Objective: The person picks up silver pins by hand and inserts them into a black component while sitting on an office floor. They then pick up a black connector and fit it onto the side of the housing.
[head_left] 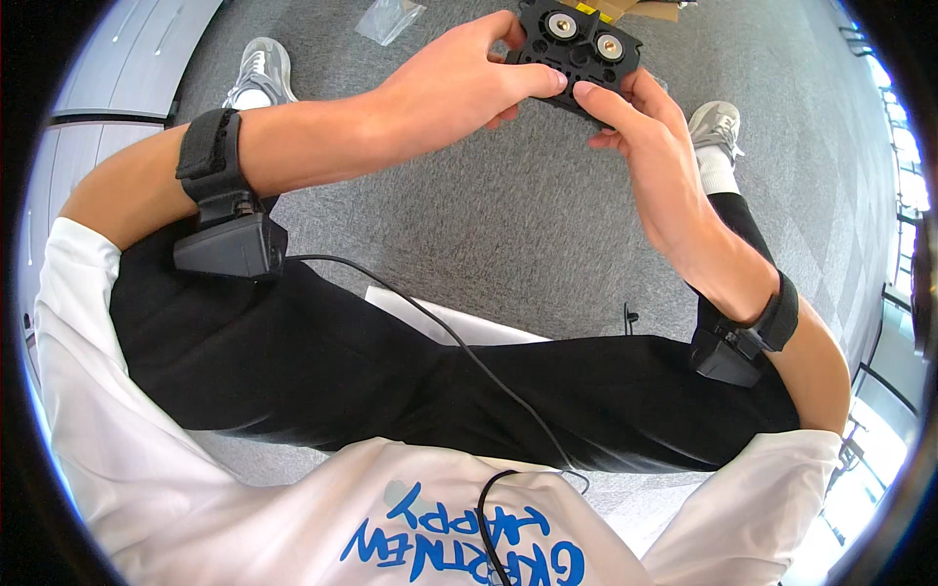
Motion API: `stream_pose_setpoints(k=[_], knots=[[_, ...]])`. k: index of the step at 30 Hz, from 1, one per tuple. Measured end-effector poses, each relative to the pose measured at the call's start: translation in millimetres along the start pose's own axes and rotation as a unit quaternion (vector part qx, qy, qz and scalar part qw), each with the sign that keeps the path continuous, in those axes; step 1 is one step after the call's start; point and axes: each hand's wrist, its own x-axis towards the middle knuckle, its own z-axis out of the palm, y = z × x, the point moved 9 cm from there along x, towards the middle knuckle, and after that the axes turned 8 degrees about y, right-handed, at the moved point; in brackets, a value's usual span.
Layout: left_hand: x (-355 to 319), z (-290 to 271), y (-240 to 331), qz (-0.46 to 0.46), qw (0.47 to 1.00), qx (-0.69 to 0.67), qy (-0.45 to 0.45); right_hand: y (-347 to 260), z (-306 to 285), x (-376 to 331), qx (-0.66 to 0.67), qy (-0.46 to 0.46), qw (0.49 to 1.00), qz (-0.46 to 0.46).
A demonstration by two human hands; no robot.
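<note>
A flat black perforated plate (575, 61) with two round silver metal discs is raised in front of me near the top edge. My left hand (493, 73) grips its left side, the thumb lying across the lower face. On the plate's right side, my right hand (635, 112) holds on, its thumb pressed beside the left one. The fingers behind the plate are mostly hidden. One disc (562, 26) sits at the upper left of the plate, the other disc (610, 48) at the upper right.
Beyond the plate lies a brown cardboard box (645, 10). A clear plastic bag (390, 20) rests on the grey carpet (469, 244). Black boxes are strapped to both forearms, and a black cable (420, 308) crosses my lap. Pale cabinets (117, 78) stand at the left.
</note>
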Motion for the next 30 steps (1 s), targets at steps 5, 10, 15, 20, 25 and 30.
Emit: stream_pose_setpoints(k=[5,10,15,20,25,30], knots=[[-1,1,-1,0.0,1.0,0.015,0.001,2,-1,0,-0.005,0.009,1.0,-0.007],[-4,-2,5,0.027,0.999,0.023,0.022,2,2,2,0.019,0.014,1.0,-0.015],[-2,-4,-2,0.028,0.999,0.018,0.013,2,2,3,0.005,0.008,1.0,-0.019],[6,-1,5,0.003,0.991,-0.137,-0.006,-1,1,2,-0.027,-0.003,1.0,-0.015],[-1,-4,-2,0.013,1.0,-0.028,0.007,-1,-1,4,-0.006,0.0,1.0,-0.025],[-2,-8,-1,0.003,1.0,-0.029,0.003,-2,-3,2,-0.006,-0.02,1.0,-0.021]])
